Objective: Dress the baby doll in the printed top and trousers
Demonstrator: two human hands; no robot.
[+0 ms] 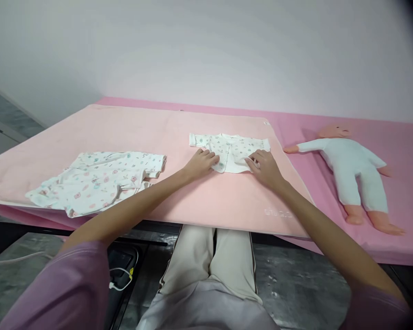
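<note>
A small white baby shirt point(230, 149) with a printed pattern and a buttoned front lies spread on the pale pink mat point(179, 201), its sleeves out to both sides. At its lower left edge, my left hand point(202, 163) has its fingers curled on the fabric. My right hand point(264, 167) pinches the lower right front panel between thumb and fingers. That panel is slightly lifted and folded, showing plain white cloth beneath. Part of the bottom corners is hidden under my fingers.
Left on the mat lies a pile of printed baby clothes point(99, 181). A baby doll point(353, 165) in a white suit lies on the pink sheet point(406, 183) at right. A white wall point(206, 55) stands behind the table. Below is a white cable point(125, 288).
</note>
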